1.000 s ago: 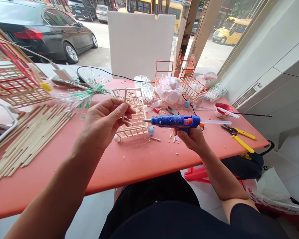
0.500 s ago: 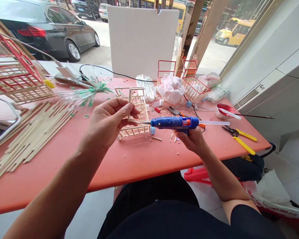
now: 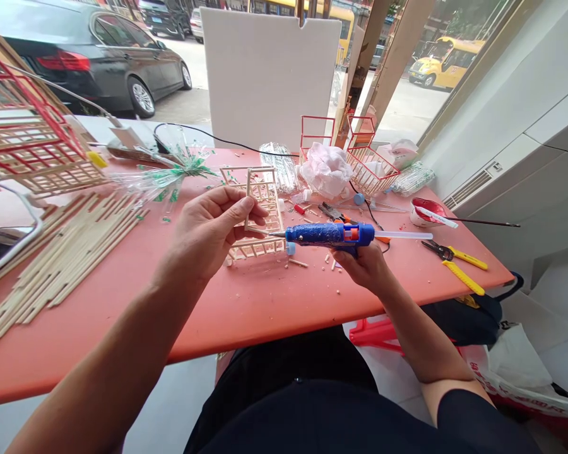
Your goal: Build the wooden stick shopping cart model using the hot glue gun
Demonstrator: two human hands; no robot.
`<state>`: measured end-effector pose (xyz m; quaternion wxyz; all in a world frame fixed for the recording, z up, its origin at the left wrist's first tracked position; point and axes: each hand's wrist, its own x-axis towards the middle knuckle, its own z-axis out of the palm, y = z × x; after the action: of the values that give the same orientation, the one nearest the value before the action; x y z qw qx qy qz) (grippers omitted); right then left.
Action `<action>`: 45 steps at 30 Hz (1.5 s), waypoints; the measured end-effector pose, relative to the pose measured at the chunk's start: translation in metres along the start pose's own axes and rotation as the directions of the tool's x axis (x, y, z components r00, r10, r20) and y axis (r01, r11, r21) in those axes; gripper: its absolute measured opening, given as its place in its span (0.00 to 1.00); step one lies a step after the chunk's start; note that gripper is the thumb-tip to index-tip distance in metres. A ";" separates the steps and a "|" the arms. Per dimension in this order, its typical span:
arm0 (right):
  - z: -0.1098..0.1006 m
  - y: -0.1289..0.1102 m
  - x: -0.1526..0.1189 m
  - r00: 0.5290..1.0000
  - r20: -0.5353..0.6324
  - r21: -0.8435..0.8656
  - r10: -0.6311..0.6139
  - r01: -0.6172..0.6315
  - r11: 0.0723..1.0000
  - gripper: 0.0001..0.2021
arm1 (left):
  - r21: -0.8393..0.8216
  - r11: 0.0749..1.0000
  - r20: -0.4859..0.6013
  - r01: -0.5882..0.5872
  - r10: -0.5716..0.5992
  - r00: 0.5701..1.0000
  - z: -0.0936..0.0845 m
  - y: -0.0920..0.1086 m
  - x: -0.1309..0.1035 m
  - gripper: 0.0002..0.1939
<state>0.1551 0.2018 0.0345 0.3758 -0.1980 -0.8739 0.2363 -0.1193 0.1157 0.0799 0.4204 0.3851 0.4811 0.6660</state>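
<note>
My left hand (image 3: 224, 217) is closed in a pinch on a small frame of pale wooden sticks (image 3: 248, 183), raised over the table. Wrapped round the handle of a blue hot glue gun (image 3: 324, 234) is my right hand (image 3: 366, 261). The gun lies level, a clear glue stick (image 3: 402, 235) out of its rear. Its metal nozzle points left and meets, or nearly meets, the end of a stick by my left fingertips. Behind my left hand stands a small wooden stick cart (image 3: 260, 252) with blue and white bottle-cap wheels, partly hidden by the hand.
Loose wooden sticks (image 3: 66, 255) lie at left beside a red-trimmed stick model (image 3: 38, 132). Yellow-handled pliers (image 3: 459, 261) and a red paint cup (image 3: 426, 211) with a brush are at right. Crumpled tissue (image 3: 325, 169), another red-trimmed model (image 3: 369, 164) and a white board (image 3: 269, 75) stand behind.
The glue gun has shifted very slightly left towards the stick end, its trailing glue stick with it. My left hand keeps its pinch in nearly the same place.
</note>
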 end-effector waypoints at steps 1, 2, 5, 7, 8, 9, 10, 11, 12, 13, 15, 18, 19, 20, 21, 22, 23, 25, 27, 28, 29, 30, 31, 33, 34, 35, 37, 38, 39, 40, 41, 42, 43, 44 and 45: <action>0.000 0.000 0.000 1.000 -0.003 -0.003 0.000 0.000 1.000 0.18 | 0.000 1.000 0.001 0.000 0.000 1.000 0.000 0.000 0.000 0.09; 0.000 0.000 0.000 1.000 -0.005 -0.006 -0.002 0.002 1.000 0.18 | 0.000 1.000 0.002 0.001 -0.001 1.000 0.000 0.000 0.000 0.10; 0.000 -0.001 0.001 1.000 -0.017 -0.010 -0.017 0.017 1.000 0.17 | -0.004 1.000 0.005 0.005 -0.005 1.000 0.000 0.001 0.000 0.10; 0.000 -0.002 0.001 1.000 -0.022 -0.013 -0.011 0.010 1.000 0.18 | -0.006 1.000 0.011 0.006 -0.006 1.000 0.000 0.001 0.000 0.09; 0.000 -0.002 0.001 1.000 -0.019 -0.014 0.001 -0.001 1.000 0.18 | -0.005 1.000 0.011 0.006 -0.006 1.000 0.000 0.000 0.000 0.09; 0.000 -0.002 0.001 1.000 -0.016 -0.014 0.015 -0.015 1.000 0.19 | -0.001 1.000 0.009 0.007 -0.007 1.000 -0.001 0.000 0.000 0.09; -0.001 -0.003 0.001 1.000 -0.011 -0.012 0.030 -0.030 0.999 0.20 | 0.004 1.000 0.005 0.007 -0.007 1.000 -0.001 0.000 0.000 0.09; -0.001 -0.003 0.001 0.999 -0.007 -0.009 0.039 -0.039 0.999 0.20 | 0.010 1.000 0.003 0.007 -0.007 1.000 -0.001 0.000 0.000 0.09; -0.001 -0.003 0.001 0.999 -0.004 -0.006 0.043 -0.043 0.999 0.20 | 0.017 1.000 0.002 0.008 -0.008 1.000 -0.001 0.000 -0.001 0.09; -0.001 -0.003 0.001 0.999 -0.003 -0.005 0.043 -0.043 0.999 0.20 | 0.022 1.000 0.002 0.010 -0.010 1.000 -0.001 -0.001 0.000 0.09; -0.001 -0.004 0.002 0.999 -0.007 -0.009 0.041 -0.041 0.999 0.20 | 0.028 1.000 0.003 0.009 -0.009 1.000 -0.001 -0.001 0.000 0.09; -0.001 -0.005 0.003 0.999 -0.012 -0.020 0.037 -0.038 0.999 0.22 | 0.023 1.000 0.008 0.001 -0.002 1.000 -0.002 -0.002 0.001 0.09; 0.000 -0.005 0.003 0.999 -0.014 -0.024 0.035 -0.036 0.999 0.23 | 0.017 1.000 0.012 0.001 -0.001 1.000 -0.002 -0.002 0.001 0.09; 0.000 -0.006 0.003 0.999 -0.016 -0.028 0.033 -0.033 0.999 0.24 | 0.008 1.000 0.015 0.002 -0.002 1.000 -0.002 -0.002 0.001 0.09; 0.000 -0.006 0.003 0.999 -0.020 -0.031 0.030 -0.030 0.999 0.24 | 0.000 1.000 0.015 0.004 -0.004 1.000 -0.002 -0.002 0.001 0.09; 0.000 -0.006 0.003 0.999 -0.025 -0.033 0.026 -0.027 0.999 0.24 | -0.007 1.000 0.013 0.007 -0.007 1.000 -0.001 -0.001 0.001 0.10; 0.000 -0.006 0.003 0.999 -0.029 -0.035 0.022 -0.023 0.999 0.23 | -0.013 1.000 0.010 0.010 -0.010 1.000 -0.001 0.000 0.001 0.10; 0.000 -0.005 0.002 0.999 -0.034 -0.038 0.017 -0.019 0.999 0.22 | -0.018 1.000 -0.002 0.015 -0.015 1.000 0.000 0.001 0.000 0.12; 0.000 -0.004 0.001 0.999 -0.033 -0.043 0.015 -0.017 0.999 0.21 | -0.014 1.000 -0.011 0.012 -0.012 1.000 0.001 0.003 0.000 0.13; 0.000 -0.003 0.001 0.999 -0.030 -0.046 0.018 -0.019 0.999 0.21 | -0.013 1.000 -0.014 0.009 -0.009 1.000 0.001 0.003 0.000 0.13; 0.000 -0.003 0.000 0.999 -0.028 -0.049 0.020 -0.022 0.999 0.21 | -0.015 1.000 -0.017 0.007 -0.007 1.000 0.002 0.004 0.000 0.13; 0.000 -0.002 0.000 0.999 -0.025 -0.050 0.023 -0.024 0.998 0.21 | -0.021 1.000 -0.018 0.008 -0.009 1.000 0.002 0.003 0.000 0.13; 0.000 -0.002 0.000 0.999 -0.019 -0.047 0.025 -0.026 0.999 0.21 | -0.029 1.000 -0.018 0.012 -0.012 1.000 0.002 0.003 0.000 0.13; 0.000 -0.001 0.000 0.999 -0.004 -0.038 0.032 -0.032 0.999 0.21 | -0.044 0.999 -0.018 0.017 -0.017 1.000 0.002 0.002 0.000 0.12; 0.000 -0.001 -0.001 0.999 0.004 -0.033 0.035 -0.035 0.999 0.21 | -0.045 0.999 -0.018 0.016 -0.017 1.000 0.002 0.002 0.001 0.12; 0.000 0.000 -0.001 0.999 0.010 -0.031 0.035 -0.035 0.999 0.21 | -0.041 0.999 -0.021 0.012 -0.013 1.000 0.002 0.001 0.001 0.12; 0.000 0.000 -0.001 0.999 0.007 -0.036 0.032 -0.031 0.999 0.20 | -0.016 1.000 -0.031 0.006 -0.007 0.999 0.003 0.001 0.000 0.11; 0.000 0.000 -0.001 1.000 0.001 -0.041 0.028 -0.028 0.999 0.21 | -0.001 1.000 -0.038 0.004 -0.004 0.999 0.003 0.001 0.000 0.10; 0.000 0.000 -0.001 1.000 -0.005 -0.045 0.023 -0.023 0.999 0.21 | 0.011 1.000 -0.043 0.003 -0.003 0.999 0.004 0.002 0.000 0.10; 0.000 0.001 -0.002 1.000 -0.009 -0.047 0.019 -0.020 0.999 0.21 | 0.016 1.000 -0.044 0.002 -0.001 0.999 0.004 0.002 0.000 0.09; 0.000 0.001 -0.002 1.000 -0.011 -0.049 0.018 -0.018 0.999 0.21 | 0.015 1.000 -0.043 0.002 -0.001 0.999 0.004 0.002 0.000 0.09; 0.000 0.001 -0.002 1.000 -0.010 -0.048 0.017 -0.018 0.999 0.21 | 0.010 1.000 -0.039 0.001 0.000 0.999 0.004 0.002 -0.001 0.08; 0.000 0.001 -0.002 1.000 -0.010 -0.047 0.014 -0.015 0.999 0.20 | 0.003 1.000 -0.036 -0.002 0.002 0.999 0.004 0.001 -0.001 0.08; 0.000 0.001 -0.002 1.000 -0.012 -0.046 0.011 -0.011 0.999 0.20 | -0.003 1.000 -0.033 -0.003 0.003 0.999 0.004 0.001 -0.001 0.07; 0.000 0.001 -0.002 1.000 -0.014 -0.047 0.005 -0.006 0.999 0.20 | -0.006 1.000 -0.031 -0.005 0.005 0.999 0.004 0.001 -0.001 0.07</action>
<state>0.1568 0.2019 0.0329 0.3766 -0.2107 -0.8760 0.2154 -0.1158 0.1158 0.0813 0.4124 0.3745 0.4846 0.6744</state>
